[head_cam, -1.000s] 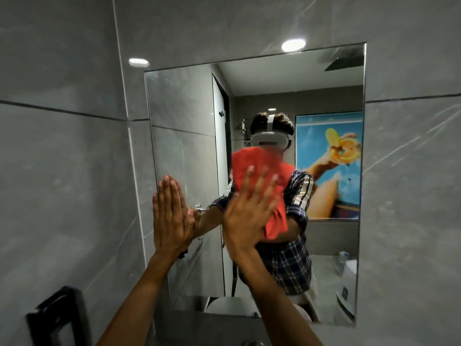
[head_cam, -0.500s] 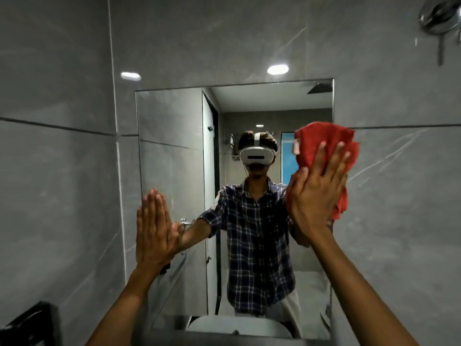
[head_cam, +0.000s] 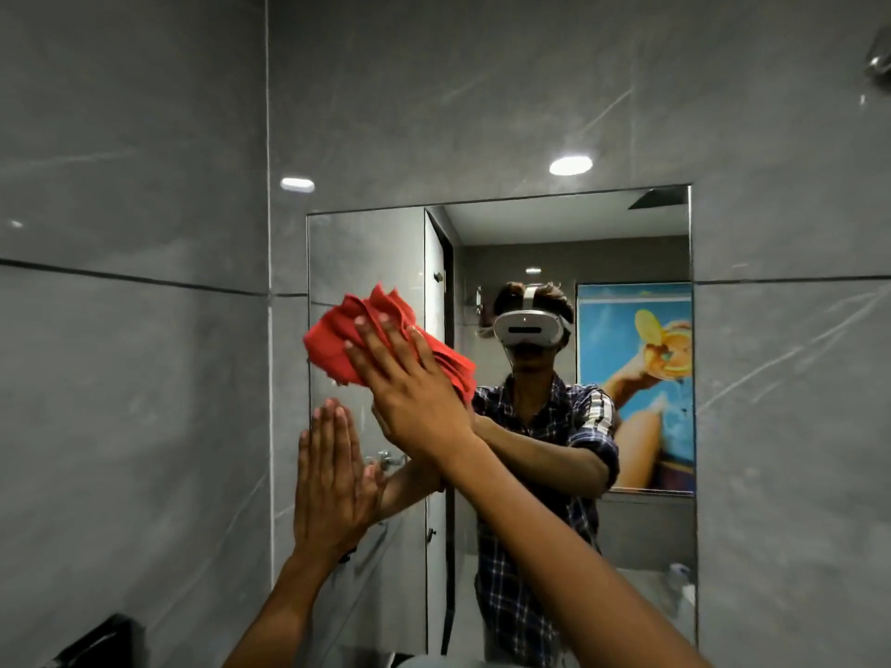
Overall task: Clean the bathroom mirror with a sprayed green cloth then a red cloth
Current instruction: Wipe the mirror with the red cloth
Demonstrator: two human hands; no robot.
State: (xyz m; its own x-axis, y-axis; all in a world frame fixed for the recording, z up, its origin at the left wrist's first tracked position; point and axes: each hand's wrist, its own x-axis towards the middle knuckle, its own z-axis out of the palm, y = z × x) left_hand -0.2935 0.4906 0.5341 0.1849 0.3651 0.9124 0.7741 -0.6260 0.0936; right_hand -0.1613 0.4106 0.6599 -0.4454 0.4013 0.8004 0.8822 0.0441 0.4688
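The rectangular bathroom mirror [head_cam: 641, 243] hangs on the grey tiled wall ahead. My right hand [head_cam: 410, 388] presses a crumpled red cloth [head_cam: 337, 344] flat against the mirror's left edge, about halfway up, arm crossing from the lower right. Below it, my left hand [head_cam: 332, 484] lies flat on the glass at the lower left with fingers together and pointing up, holding nothing. No green cloth is in view.
Grey tiled walls [head_cam: 120, 378] close in on the left and right. A dark fixture [head_cam: 101, 638] sticks out at the bottom left. A chrome fitting [head_cam: 877, 65] shows at the top right corner. The mirror reflects a person and a blue poster.
My right hand has swept the red cloth from the mirror's right edge across to its left edge. My left hand has stayed flat on the glass.
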